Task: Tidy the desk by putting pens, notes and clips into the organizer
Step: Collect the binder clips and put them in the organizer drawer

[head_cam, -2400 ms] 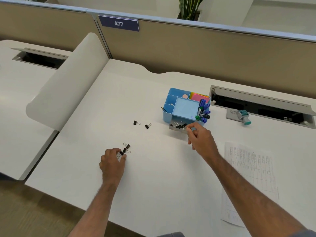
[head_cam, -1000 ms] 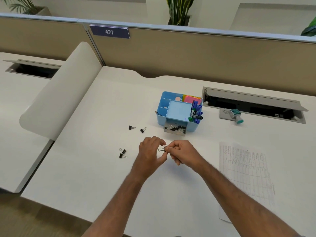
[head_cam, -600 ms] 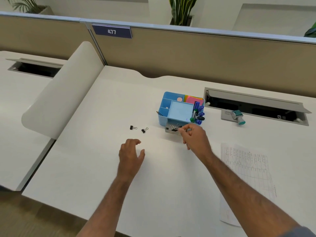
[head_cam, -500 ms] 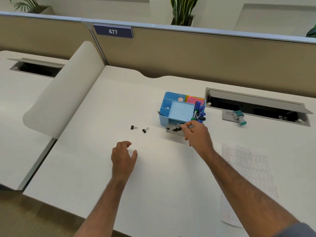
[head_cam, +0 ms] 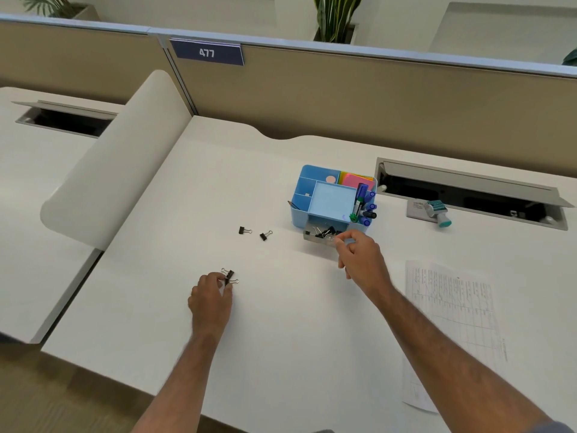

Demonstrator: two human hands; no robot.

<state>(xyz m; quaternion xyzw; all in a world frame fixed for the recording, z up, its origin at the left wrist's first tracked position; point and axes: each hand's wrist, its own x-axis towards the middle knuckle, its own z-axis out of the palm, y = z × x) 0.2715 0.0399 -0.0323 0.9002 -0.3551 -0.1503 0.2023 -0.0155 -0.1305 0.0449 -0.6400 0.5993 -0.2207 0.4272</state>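
Observation:
A light blue organizer point(head_cam: 324, 200) stands mid-desk, with pens point(head_cam: 362, 204) upright in its right side and pink sticky notes point(head_cam: 356, 179) at the back. Its small front drawer point(head_cam: 312, 237) is pulled out and holds several black binder clips point(head_cam: 326, 231). My right hand point(head_cam: 359, 257) has its fingertips pinched together at the drawer's front edge; whether a clip is still in them is hidden. My left hand point(head_cam: 212, 295) pinches a pair of black binder clips point(head_cam: 230, 277) lying on the desk. Two more binder clips point(head_cam: 244, 230) point(head_cam: 264, 235) lie apart, left of the organizer.
A printed sheet point(head_cam: 452, 307) lies on the desk to the right of my right arm. A teal-tipped stamp point(head_cam: 437, 214) sits by the open cable tray point(head_cam: 468, 195) at the back right. A tan partition point(head_cam: 343, 95) closes the far side; a curved divider point(head_cam: 118, 157) stands left.
My left hand passed a clip to my right hand, then went back left and down onto the pair of clips. My right hand carried its clip to the drawer and stays there.

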